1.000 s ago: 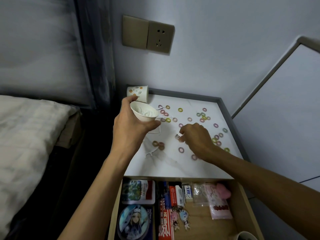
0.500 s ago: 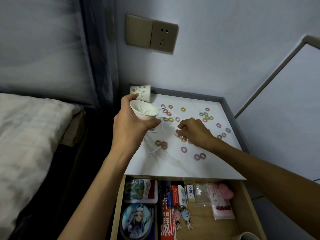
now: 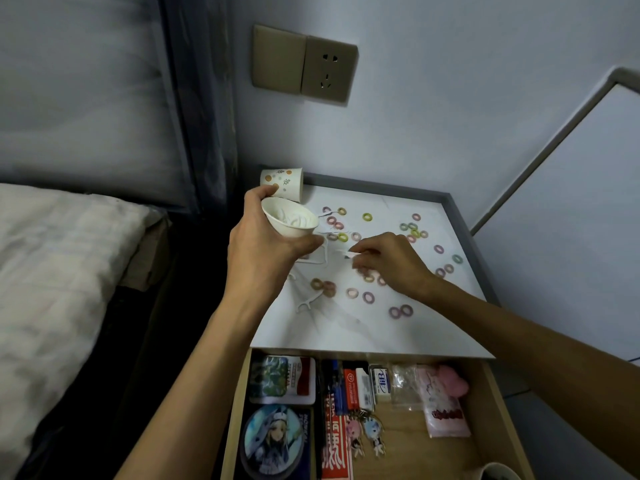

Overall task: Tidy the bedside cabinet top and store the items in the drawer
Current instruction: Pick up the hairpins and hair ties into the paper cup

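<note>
One white floss pick (image 3: 349, 253) was pinched in the right hand (image 3: 394, 265) above the cabinet top (image 3: 346, 336), its tip poking left toward the paper cup (image 3: 289, 225), gripped close by in the left hand (image 3: 263, 254).

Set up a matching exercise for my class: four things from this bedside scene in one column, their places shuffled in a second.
1 white cup
2 patterned cup
3 keychains
4 floss pick

A pinched by the right hand
B held in the left hand
C in the open drawer
D on its side at the cabinet top's back corner

Pairs: 1-B, 2-D, 3-C, 4-A
</note>
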`<state>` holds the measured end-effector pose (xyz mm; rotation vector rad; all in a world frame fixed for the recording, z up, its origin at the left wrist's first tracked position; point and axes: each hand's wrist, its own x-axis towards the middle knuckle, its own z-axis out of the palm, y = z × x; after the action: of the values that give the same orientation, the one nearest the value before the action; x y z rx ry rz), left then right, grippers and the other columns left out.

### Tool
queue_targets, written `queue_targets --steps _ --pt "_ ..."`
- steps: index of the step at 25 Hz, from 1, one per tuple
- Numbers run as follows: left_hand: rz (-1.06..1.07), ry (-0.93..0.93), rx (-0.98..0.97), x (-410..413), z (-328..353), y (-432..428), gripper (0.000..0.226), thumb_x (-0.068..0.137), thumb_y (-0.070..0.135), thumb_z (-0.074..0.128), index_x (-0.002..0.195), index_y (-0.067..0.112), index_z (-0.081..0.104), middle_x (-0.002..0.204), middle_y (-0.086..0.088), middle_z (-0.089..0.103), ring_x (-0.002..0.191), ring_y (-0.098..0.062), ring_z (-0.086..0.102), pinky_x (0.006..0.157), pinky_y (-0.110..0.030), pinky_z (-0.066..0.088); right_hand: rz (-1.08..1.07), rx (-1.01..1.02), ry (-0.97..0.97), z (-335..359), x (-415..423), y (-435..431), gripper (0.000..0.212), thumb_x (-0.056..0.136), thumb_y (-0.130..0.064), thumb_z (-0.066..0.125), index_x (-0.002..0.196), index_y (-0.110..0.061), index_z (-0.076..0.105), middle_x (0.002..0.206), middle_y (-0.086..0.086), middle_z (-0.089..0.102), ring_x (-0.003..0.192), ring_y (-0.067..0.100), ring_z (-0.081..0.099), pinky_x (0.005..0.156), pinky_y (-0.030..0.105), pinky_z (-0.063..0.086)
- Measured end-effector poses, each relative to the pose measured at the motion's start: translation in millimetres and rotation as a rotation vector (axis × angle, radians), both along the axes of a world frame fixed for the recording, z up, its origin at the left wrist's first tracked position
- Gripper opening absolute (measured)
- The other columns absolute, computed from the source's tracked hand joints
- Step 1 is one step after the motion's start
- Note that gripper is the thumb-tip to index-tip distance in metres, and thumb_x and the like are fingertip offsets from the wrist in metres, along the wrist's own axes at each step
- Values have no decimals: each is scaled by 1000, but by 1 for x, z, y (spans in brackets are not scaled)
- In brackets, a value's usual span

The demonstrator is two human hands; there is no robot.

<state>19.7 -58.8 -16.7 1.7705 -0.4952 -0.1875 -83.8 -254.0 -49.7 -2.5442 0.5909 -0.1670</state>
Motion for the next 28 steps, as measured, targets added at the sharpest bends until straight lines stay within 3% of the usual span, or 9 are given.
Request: queue_targets --steps 3,6,12,19,22,24,26,28 --pt "16 -2 -2 1 1 0 86 60 24 91 133 26 46 122 2 60 108 -16 57 88 -35 53 264 5 15 -8 5 21 17 88 -15 68 104 -11 75 96 0 75 74 -5 63 74 7 47" --pt "26 0 -3 3 1 3 87 60 24 91 134 25 45 123 1 60 109 -17 57 88 -36 53 424 -36 48 -30 10 42 15 86 -17 69 98 -14 78 97 0 73 85 6 65 79 17 47" --pt "22 15 -6 4 0 8 88 59 26 91 134 28 44 122 2 58 107 -19 58 77 -50 58 311 -117 -6 -48 13 47 27 81 -22 74 107 -16 73 104 -1 66 95 15 63 81 26 49" --pt "24 26 -4 3 1 8 88 58 26 91 133 29 45 119 3 59 106 -19 59 76 -50 58 368 -293 69 -47 16 40 11 86 -24 68 94 -16 71 99 0 62 98 18 56 78 32 47" --pt "22 25 -2 3 2 9 88 59 26 91 133 28 45 118 3 59 105 -20 59 76 -50 58 483 -519 55 -51 18 41 3 84 -12 68 88 -11 67 92 8 62 85 25 57 71 36 46" --pt "22 27 -5 3 2 10 87 59 26 91 133 28 45 117 3 59 104 -20 59 76 -50 58 518 -635 50 -56 15 39 12 80 -1 67 87 -10 64 89 10 61 81 26 56 68 36 44" --pt "21 43 -13 4 2 11 86 58 25 91 131 29 46 114 5 59 103 -20 60 75 -50 58 457 -552 59 -55 14 39 15 85 0 61 95 -11 62 95 9 62 86 24 57 72 34 46" --pt "21 56 -14 5 2 12 85 58 24 91 130 30 46 113 6 59 102 -20 61 75 -50 58 214 -212 30 -37 15 37 7 96 -12 55 102 -14 58 99 6 64 89 19 62 71 29 49"
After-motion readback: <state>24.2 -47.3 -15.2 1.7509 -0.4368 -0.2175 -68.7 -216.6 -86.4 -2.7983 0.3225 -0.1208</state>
